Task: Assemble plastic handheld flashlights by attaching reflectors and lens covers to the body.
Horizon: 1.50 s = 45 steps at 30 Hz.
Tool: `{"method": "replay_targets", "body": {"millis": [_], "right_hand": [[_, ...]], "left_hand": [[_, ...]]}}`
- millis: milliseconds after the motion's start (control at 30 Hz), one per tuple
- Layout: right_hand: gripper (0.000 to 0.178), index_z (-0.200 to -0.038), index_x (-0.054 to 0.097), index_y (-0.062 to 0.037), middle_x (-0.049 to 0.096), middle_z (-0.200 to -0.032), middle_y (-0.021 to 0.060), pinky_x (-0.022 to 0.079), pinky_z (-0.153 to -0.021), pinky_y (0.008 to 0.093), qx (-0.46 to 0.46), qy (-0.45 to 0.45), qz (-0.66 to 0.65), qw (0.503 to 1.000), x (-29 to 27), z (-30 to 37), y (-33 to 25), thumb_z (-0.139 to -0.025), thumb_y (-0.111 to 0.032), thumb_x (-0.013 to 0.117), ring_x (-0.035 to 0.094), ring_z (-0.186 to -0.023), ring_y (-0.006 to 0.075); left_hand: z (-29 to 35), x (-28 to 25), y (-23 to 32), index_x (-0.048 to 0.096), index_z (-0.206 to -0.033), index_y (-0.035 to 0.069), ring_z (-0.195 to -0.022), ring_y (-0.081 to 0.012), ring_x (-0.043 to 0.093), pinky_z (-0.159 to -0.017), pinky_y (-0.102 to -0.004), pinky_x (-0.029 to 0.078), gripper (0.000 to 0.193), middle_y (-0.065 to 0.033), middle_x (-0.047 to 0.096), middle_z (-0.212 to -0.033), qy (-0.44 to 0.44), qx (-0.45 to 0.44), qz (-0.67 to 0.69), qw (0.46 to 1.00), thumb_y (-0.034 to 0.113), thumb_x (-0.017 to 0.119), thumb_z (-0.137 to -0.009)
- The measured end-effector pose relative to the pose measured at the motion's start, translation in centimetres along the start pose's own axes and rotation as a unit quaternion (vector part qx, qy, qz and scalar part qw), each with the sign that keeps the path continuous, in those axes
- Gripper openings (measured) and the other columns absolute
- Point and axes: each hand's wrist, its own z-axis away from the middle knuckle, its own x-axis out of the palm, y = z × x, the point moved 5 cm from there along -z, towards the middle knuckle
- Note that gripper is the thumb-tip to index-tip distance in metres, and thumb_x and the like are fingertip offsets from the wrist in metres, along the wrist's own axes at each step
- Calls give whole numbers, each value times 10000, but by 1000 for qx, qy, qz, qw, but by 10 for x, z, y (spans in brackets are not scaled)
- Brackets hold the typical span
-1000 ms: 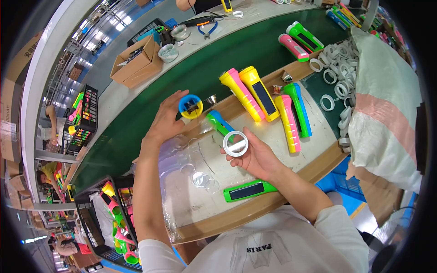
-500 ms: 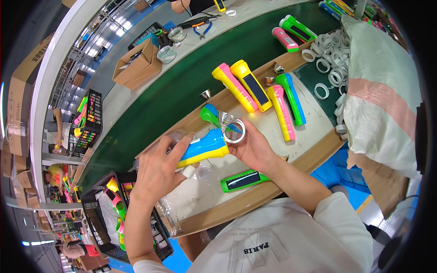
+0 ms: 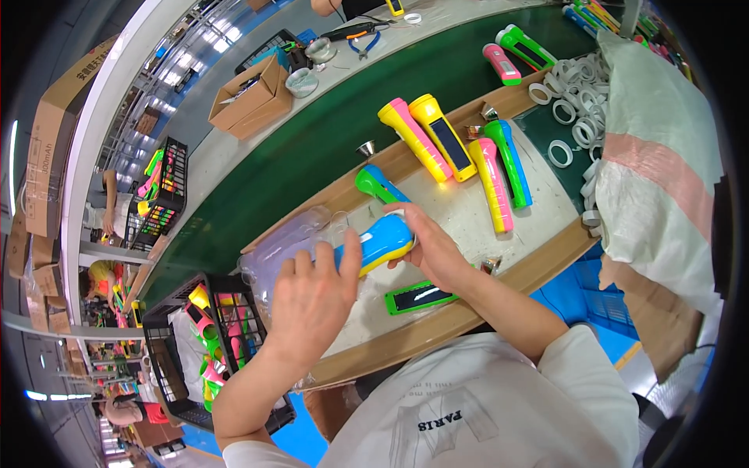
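Observation:
A blue and yellow flashlight (image 3: 384, 240) is held between my two hands above the work tray. My left hand (image 3: 316, 300) wraps its body end, the back of the hand facing up. Around the head end, my right hand (image 3: 433, 251) has its fingers closed; a thin white edge shows under the fingertips, and the rest of that end is hidden. Just beyond lies a blue and green flashlight (image 3: 381, 186). Clear plastic covers (image 3: 289, 242) sit left of the flashlight. Below my right wrist is a green panel piece with a dark face (image 3: 420, 297).
Several flashlights, among them a yellow one (image 3: 443, 140), lie in the cardboard-edged tray (image 3: 538, 269). White rings (image 3: 560, 154) pile at the right beside a big woven sack (image 3: 663, 156). A black crate (image 3: 175, 382) of colourful parts stands at left. Further back is a cardboard box (image 3: 250, 101).
My right hand has closed over the flashlight's head end; the white ring and clear cone it held there are now mostly hidden. My left hand has shifted its grip, and the view has moved slightly.

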Motion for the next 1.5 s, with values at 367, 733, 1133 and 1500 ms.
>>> {"method": "replay_targets", "body": {"millis": [367, 733, 1133, 1500], "right_hand": [[390, -1279, 491, -35, 536, -1205, 133, 371, -1009, 315, -53, 15, 313, 948, 21, 21, -39, -998, -279, 375, 507, -1136, 223], [331, -1060, 645, -43, 615, -1154, 126, 515, -925, 409, -545, -356, 467, 598, 103, 130, -60, -849, -285, 567, 585, -1126, 326], [486, -1273, 496, -50, 549, -1180, 95, 434, -966, 319, -140, -70, 381, 911, 25, 15, -42, -1000, -438, 391, 548, -1094, 185], [397, -1157, 506, -50, 577, -1100, 138, 505, -942, 391, -18, 10, 106, 994, 30, 16, -17, -928, -361, 600, 621, -1056, 268]], "left_hand": [[8, 25, 11, 472, -1312, 72, -755, -302, 637, -643, -394, 511, 638, -123, 603, -873, -82, -68, 243, 964, 178, 737, -742], [60, 18, 35, 458, -1320, 42, -834, -418, 628, -700, -442, 515, 594, -171, 647, -984, -150, 206, 736, 627, 242, 698, -815], [32, 53, 18, 450, -1299, 66, -718, -288, 657, -605, -380, 512, 554, -152, 635, -902, 30, -153, 418, 895, 167, 703, -818], [55, 72, 62, 387, -1330, 39, -958, -271, 646, -678, -344, 558, 716, -140, 591, -1062, -35, -242, 898, 367, 453, 701, -836]]}}
